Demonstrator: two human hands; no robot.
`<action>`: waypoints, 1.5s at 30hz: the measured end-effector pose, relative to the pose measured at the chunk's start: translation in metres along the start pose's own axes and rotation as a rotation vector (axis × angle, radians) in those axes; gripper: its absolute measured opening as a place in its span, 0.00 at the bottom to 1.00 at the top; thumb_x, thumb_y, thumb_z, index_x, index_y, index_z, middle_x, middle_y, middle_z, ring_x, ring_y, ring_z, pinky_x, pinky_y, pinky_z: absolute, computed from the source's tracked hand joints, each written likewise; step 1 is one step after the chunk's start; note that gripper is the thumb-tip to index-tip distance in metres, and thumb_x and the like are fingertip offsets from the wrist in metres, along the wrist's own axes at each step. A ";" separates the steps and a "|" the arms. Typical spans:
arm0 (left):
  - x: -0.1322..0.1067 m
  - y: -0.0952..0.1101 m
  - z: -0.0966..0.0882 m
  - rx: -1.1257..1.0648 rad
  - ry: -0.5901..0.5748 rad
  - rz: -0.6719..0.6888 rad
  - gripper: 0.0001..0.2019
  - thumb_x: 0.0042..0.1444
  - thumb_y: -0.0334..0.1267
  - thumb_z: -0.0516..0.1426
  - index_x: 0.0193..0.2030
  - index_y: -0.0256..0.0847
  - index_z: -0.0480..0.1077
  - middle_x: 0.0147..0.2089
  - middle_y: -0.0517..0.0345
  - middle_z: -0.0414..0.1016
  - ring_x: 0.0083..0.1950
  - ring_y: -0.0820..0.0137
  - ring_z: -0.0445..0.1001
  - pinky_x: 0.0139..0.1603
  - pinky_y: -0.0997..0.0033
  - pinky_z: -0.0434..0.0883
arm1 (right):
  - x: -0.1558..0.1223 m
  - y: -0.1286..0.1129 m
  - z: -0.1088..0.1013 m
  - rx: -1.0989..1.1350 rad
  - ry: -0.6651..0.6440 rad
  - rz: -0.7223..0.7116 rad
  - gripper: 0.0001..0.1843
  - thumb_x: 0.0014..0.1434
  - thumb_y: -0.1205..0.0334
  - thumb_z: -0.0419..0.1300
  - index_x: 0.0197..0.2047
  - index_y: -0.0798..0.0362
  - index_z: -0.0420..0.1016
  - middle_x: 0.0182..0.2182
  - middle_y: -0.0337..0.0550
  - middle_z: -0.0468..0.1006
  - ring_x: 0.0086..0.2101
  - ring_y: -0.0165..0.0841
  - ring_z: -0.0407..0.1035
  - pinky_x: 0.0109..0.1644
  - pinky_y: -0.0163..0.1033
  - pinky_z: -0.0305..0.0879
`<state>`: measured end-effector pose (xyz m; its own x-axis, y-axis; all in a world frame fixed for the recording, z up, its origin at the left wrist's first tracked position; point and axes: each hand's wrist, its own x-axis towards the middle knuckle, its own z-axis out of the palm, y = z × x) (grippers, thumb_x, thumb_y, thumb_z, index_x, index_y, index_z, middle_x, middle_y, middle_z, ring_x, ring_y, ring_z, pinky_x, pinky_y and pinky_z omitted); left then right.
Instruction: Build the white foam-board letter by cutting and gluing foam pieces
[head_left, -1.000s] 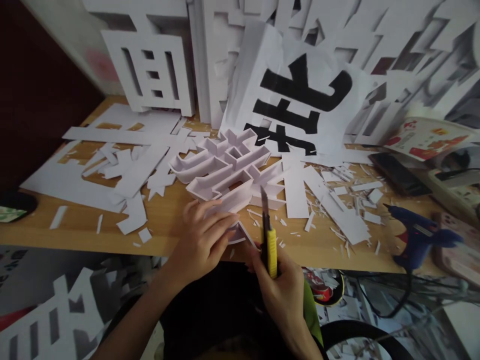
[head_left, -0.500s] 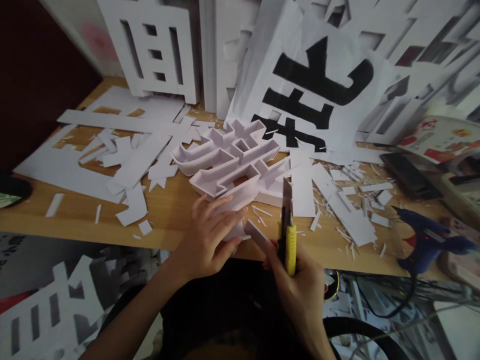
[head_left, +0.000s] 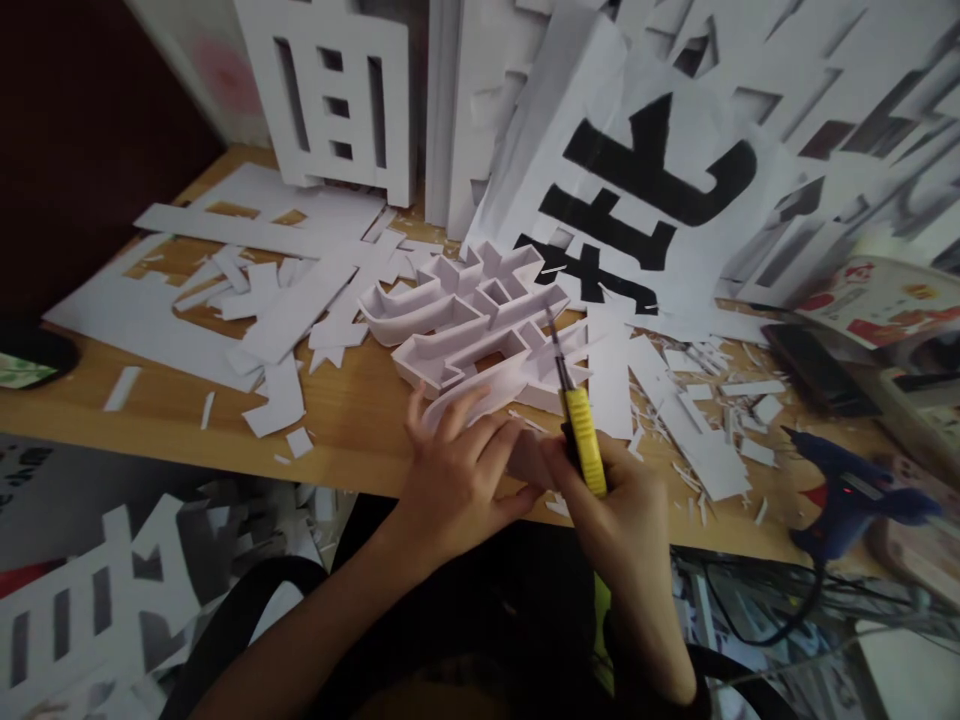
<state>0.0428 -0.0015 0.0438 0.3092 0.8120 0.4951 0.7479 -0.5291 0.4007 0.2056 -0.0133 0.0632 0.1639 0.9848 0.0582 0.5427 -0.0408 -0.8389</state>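
Mostly hidden between the hands, a white strip (head_left: 527, 462); left hand (head_left: 461, 470) presses spread on the white character (head_left: 480, 320), right hand (head_left: 626, 500) clenches a yellow knife (head_left: 585, 440).

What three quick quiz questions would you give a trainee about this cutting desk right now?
1. True or false: the right hand grips a yellow utility knife with its blade pointing away from the person.
2. Multiple choice: what do the fingers of the left hand rest on? A. the near end of the white strip-walled character; B. a black phone; C. a printed sheet.
3. Fill the gap: the blue glue gun lies on the table to the ___ of the yellow utility knife.

Key: 1 true; 2 A; 3 right.
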 end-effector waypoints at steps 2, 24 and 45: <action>0.000 0.001 0.000 0.004 0.032 -0.050 0.20 0.56 0.50 0.63 0.51 0.42 0.73 0.49 0.53 0.83 0.63 0.47 0.71 0.72 0.34 0.36 | -0.005 0.005 -0.004 0.066 -0.027 0.016 0.14 0.58 0.50 0.64 0.34 0.53 0.82 0.26 0.41 0.81 0.26 0.34 0.72 0.30 0.35 0.68; -0.017 -0.018 -0.002 0.093 -0.108 -0.075 0.27 0.51 0.49 0.68 0.56 0.44 0.70 0.62 0.45 0.74 0.69 0.43 0.60 0.69 0.27 0.40 | -0.023 0.028 0.001 0.007 0.001 0.015 0.12 0.60 0.54 0.64 0.32 0.53 0.78 0.21 0.36 0.74 0.21 0.30 0.67 0.25 0.33 0.61; 0.009 0.002 -0.008 -0.019 -0.091 -0.165 0.24 0.55 0.50 0.65 0.56 0.45 0.69 0.51 0.50 0.82 0.65 0.47 0.66 0.70 0.31 0.38 | -0.052 0.038 0.027 0.251 -0.083 0.080 0.09 0.62 0.56 0.62 0.38 0.53 0.77 0.29 0.42 0.81 0.28 0.34 0.75 0.33 0.35 0.73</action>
<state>0.0422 0.0031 0.0555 0.2358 0.9066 0.3499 0.7822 -0.3907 0.4853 0.1952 -0.0613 0.0138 0.1240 0.9910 -0.0494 0.3082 -0.0858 -0.9475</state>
